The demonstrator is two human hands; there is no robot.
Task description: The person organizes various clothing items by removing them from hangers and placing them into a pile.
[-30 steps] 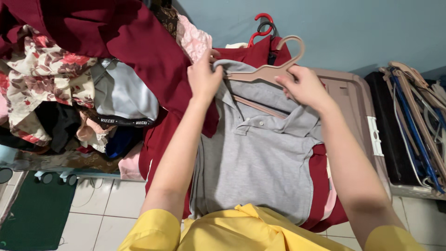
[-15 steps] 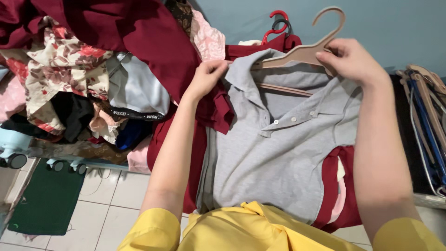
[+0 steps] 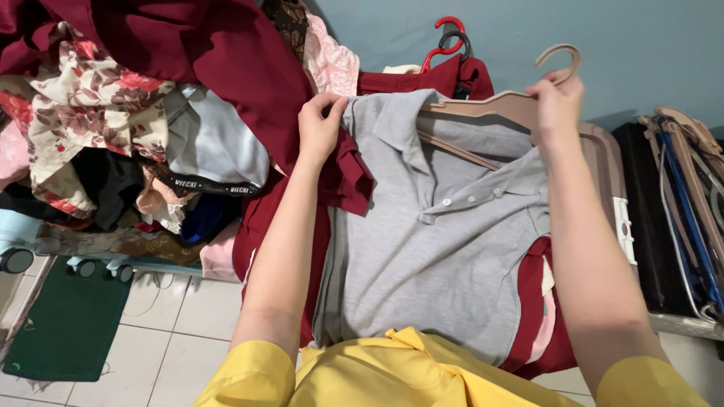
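Note:
A grey polo shirt (image 3: pixel 430 249) lies spread in front of me over dark red garments (image 3: pixel 271 90). A beige plastic hanger (image 3: pixel 490 105) sits inside its collar, hook sticking out at the upper right. My right hand (image 3: pixel 556 102) grips the hanger by its neck just below the hook. My left hand (image 3: pixel 320 128) pinches the shirt's left shoulder by the collar. My yellow sleeves show at the bottom edge.
A heap of clothes (image 3: pixel 113 136) with floral, white and black pieces fills the left. Red and black hanger hooks (image 3: pixel 449 38) poke up behind the shirt. A bundle of hangers (image 3: pixel 690 196) lies in a dark box at right. Below left are tiled floor and a green mat (image 3: pixel 68 324).
My right hand has shifted with the hanger, first up and right, then slightly lower, dragging the hanger sideways in the collar. My left hand stays on the shirt's left shoulder.

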